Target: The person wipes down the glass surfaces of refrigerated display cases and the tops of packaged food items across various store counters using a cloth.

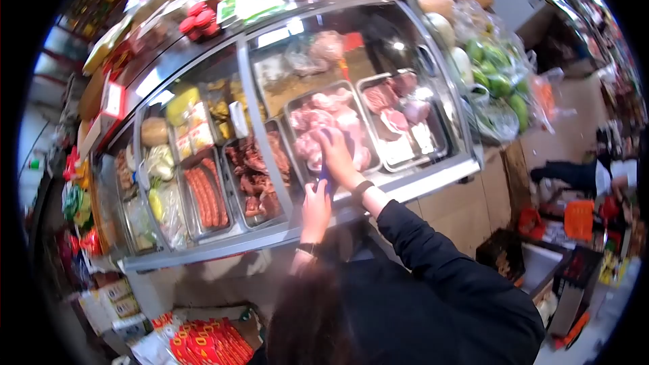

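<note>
Both my hands are over the front edge of a glass-topped chilled case. My left hand point(316, 207) is closed around the lower end of a narrow blue thing point(326, 177), seen nearly edge-on; its kind I cannot make out. My right hand point(340, 159) is bent around the upper end of the same thing. Right behind its fingers lies a metal tray of pale pink raw meat pieces point(345, 120); whether the fingers touch the meat I cannot tell. Dark reddish meat pieces point(251, 174) fill the tray to the left, and a tray with raw meat cuts point(394, 120) is to the right.
The case's metal front rail point(433, 182) and a frame bar point(251, 94) run close to my hands. Sausages point(205, 192) lie further left. Bagged green vegetables point(497, 71) stand at the right. Red packets point(209, 343) sit low at the left. A person point(574, 176) is at far right.
</note>
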A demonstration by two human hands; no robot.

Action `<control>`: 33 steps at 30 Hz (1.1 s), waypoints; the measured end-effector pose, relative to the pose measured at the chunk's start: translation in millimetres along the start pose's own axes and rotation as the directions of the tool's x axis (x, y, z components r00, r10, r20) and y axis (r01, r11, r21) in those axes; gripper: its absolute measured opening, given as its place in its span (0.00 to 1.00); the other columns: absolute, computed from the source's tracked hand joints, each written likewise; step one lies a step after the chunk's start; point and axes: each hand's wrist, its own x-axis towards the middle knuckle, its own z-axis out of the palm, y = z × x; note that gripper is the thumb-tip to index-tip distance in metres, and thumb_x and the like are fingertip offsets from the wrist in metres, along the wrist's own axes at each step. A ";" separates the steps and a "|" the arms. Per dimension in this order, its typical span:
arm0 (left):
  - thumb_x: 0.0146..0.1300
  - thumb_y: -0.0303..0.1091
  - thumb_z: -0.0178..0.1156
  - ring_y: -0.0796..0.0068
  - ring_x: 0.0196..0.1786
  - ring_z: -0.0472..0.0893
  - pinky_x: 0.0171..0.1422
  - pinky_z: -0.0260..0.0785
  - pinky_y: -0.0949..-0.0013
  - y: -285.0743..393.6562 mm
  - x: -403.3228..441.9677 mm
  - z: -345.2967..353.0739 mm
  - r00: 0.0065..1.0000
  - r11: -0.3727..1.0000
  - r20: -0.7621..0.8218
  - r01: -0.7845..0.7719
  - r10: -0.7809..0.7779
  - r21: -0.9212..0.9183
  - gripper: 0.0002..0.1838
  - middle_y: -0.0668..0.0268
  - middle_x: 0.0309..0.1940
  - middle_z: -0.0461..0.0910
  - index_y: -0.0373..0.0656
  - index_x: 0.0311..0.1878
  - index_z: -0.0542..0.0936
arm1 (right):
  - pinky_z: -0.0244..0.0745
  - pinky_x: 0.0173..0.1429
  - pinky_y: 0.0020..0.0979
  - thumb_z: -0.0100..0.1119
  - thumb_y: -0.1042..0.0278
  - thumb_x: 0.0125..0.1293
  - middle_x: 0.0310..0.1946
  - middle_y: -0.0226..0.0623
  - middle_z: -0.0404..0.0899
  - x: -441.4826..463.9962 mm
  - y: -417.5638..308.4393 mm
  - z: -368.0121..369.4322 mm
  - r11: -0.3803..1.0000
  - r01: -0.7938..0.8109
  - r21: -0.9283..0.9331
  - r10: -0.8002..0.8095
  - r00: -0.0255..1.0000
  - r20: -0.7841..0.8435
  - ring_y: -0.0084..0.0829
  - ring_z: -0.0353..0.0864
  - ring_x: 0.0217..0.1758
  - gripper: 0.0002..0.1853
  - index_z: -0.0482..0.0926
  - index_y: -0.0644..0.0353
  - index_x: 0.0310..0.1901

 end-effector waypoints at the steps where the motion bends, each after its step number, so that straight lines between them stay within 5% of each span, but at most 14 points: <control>1: 0.58 0.25 0.59 0.46 0.47 0.77 0.46 0.74 0.51 -7.6 -4.4 -8.1 0.999 0.999 -0.041 0.030 -0.029 0.032 0.19 0.50 0.46 0.70 0.43 0.54 0.73 | 0.59 0.71 0.44 0.49 0.78 0.61 0.62 0.52 0.63 2.5 -10.9 14.8 0.999 0.051 0.003 -0.051 0.994 0.093 0.53 0.61 0.68 0.22 0.69 0.60 0.60; 5: 0.59 0.25 0.57 0.49 0.55 0.73 0.58 0.67 0.55 -28.1 -14.8 -0.3 0.956 0.951 -0.294 0.087 0.004 0.297 0.16 0.50 0.53 0.71 0.32 0.50 0.73 | 0.56 0.74 0.42 0.47 0.78 0.61 0.67 0.53 0.60 17.6 -37.2 46.7 0.988 0.153 0.033 -0.156 0.982 0.110 0.51 0.57 0.72 0.27 0.68 0.58 0.65; 6: 0.60 0.25 0.54 0.48 0.55 0.73 0.56 0.69 0.55 -21.2 -16.8 0.3 0.966 0.969 -0.241 0.142 -0.091 0.202 0.14 0.47 0.55 0.70 0.31 0.50 0.74 | 0.55 0.75 0.41 0.45 0.78 0.62 0.67 0.54 0.60 21.3 -40.3 45.8 0.986 0.164 0.026 -0.166 0.979 0.117 0.50 0.57 0.73 0.27 0.67 0.57 0.66; 7: 0.53 0.25 0.64 0.47 0.57 0.72 0.60 0.67 0.55 -35.6 -15.1 20.7 0.972 0.970 -0.159 0.196 -0.173 0.145 0.23 0.51 0.56 0.70 0.32 0.53 0.72 | 0.55 0.75 0.41 0.45 0.78 0.62 0.67 0.54 0.60 23.9 -42.3 44.6 0.984 0.177 0.022 -0.178 0.979 0.102 0.50 0.57 0.73 0.27 0.67 0.57 0.66; 12: 0.62 0.26 0.54 0.46 0.57 0.72 0.55 0.71 0.54 -50.4 -14.2 56.4 0.957 0.979 -0.288 0.094 -0.039 0.179 0.19 0.44 0.58 0.68 0.27 0.54 0.68 | 0.53 0.76 0.42 0.43 0.79 0.62 0.69 0.55 0.58 36.2 -38.8 43.3 0.952 0.305 0.011 -0.301 0.936 0.179 0.53 0.56 0.73 0.29 0.65 0.56 0.67; 15: 0.61 0.23 0.51 0.49 0.56 0.73 0.52 0.74 0.58 -31.8 -5.9 30.0 0.988 0.900 -0.153 0.046 0.023 0.433 0.14 0.47 0.53 0.70 0.30 0.50 0.69 | 0.50 0.77 0.41 0.45 0.82 0.60 0.70 0.54 0.57 39.4 -45.5 23.1 0.951 0.309 0.014 -0.302 0.918 0.257 0.49 0.52 0.76 0.29 0.67 0.58 0.65; 19: 0.55 0.22 0.55 0.52 0.54 0.73 0.51 0.75 0.58 -47.7 -10.8 28.5 0.973 0.954 -0.231 0.068 0.002 0.293 0.16 0.54 0.50 0.71 0.35 0.48 0.70 | 0.54 0.75 0.41 0.46 0.84 0.56 0.68 0.51 0.60 16.3 -34.0 -17.0 0.982 0.188 -0.035 -0.165 0.928 0.334 0.49 0.56 0.74 0.29 0.71 0.59 0.63; 21: 0.56 0.24 0.55 0.51 0.51 0.76 0.47 0.74 0.53 -52.9 -13.9 1.2 0.987 0.996 -0.134 -0.083 0.087 0.041 0.14 0.54 0.47 0.74 0.39 0.47 0.73 | 0.56 0.74 0.40 0.46 0.88 0.51 0.68 0.51 0.61 -5.1 -23.6 -38.4 0.994 0.103 -0.040 -0.080 0.924 0.374 0.50 0.58 0.73 0.33 0.72 0.58 0.62; 23: 0.53 0.24 0.55 0.44 0.45 0.78 0.49 0.72 0.49 -59.8 -11.2 -17.9 0.999 0.977 -0.050 -0.022 0.012 -0.212 0.16 0.49 0.41 0.79 0.40 0.48 0.74 | 0.58 0.73 0.39 0.47 0.86 0.52 0.67 0.51 0.63 -30.9 -0.9 -52.0 0.999 0.017 0.031 -0.028 0.905 0.425 0.50 0.60 0.72 0.31 0.73 0.57 0.61; 25: 0.54 0.25 0.55 0.43 0.45 0.79 0.49 0.72 0.49 -66.9 -10.8 -25.3 0.999 0.951 0.022 -0.039 0.047 -0.308 0.17 0.47 0.42 0.80 0.41 0.50 0.74 | 0.70 0.61 0.41 0.53 0.77 0.58 0.54 0.49 0.74 -56.2 -10.4 -75.8 0.973 0.122 -0.195 -0.079 0.974 0.213 0.49 0.72 0.60 0.20 0.76 0.58 0.54; 27: 0.56 0.26 0.55 0.44 0.48 0.78 0.51 0.71 0.50 -74.5 -15.9 -20.3 0.997 0.960 0.034 -0.060 0.072 -0.275 0.18 0.48 0.44 0.80 0.41 0.52 0.74 | 0.71 0.57 0.43 0.53 0.75 0.61 0.44 0.47 0.78 -75.9 -23.7 -92.0 0.981 -0.054 -0.186 0.062 0.997 0.039 0.49 0.75 0.54 0.17 0.79 0.58 0.51; 29: 0.57 0.26 0.54 0.45 0.49 0.78 0.52 0.71 0.50 -77.0 -23.3 -18.0 0.993 0.962 0.012 -0.110 0.116 -0.251 0.19 0.47 0.44 0.79 0.41 0.54 0.73 | 0.73 0.51 0.42 0.55 0.71 0.62 0.41 0.41 0.79 -94.9 -13.6 -93.0 0.949 -0.150 -0.279 0.182 0.979 0.092 0.46 0.75 0.49 0.13 0.82 0.56 0.47; 30: 0.57 0.25 0.54 0.46 0.51 0.77 0.54 0.70 0.51 -71.7 -27.3 -22.8 0.988 0.963 0.034 -0.137 0.148 -0.230 0.21 0.48 0.46 0.79 0.42 0.56 0.72 | 0.73 0.46 0.43 0.55 0.72 0.61 0.35 0.42 0.78 -98.7 -14.3 -91.3 0.958 -0.100 -0.270 0.105 0.994 0.007 0.46 0.76 0.42 0.11 0.84 0.57 0.44; 33: 0.55 0.23 0.55 0.45 0.50 0.78 0.54 0.71 0.53 -59.5 -31.6 -42.4 0.950 0.926 0.177 -0.188 0.256 -0.327 0.21 0.45 0.44 0.79 0.44 0.55 0.74 | 0.73 0.45 0.44 0.55 0.72 0.60 0.32 0.44 0.78 -89.9 -3.2 -96.0 0.961 -0.255 -0.107 0.265 0.960 0.091 0.47 0.77 0.39 0.11 0.84 0.59 0.42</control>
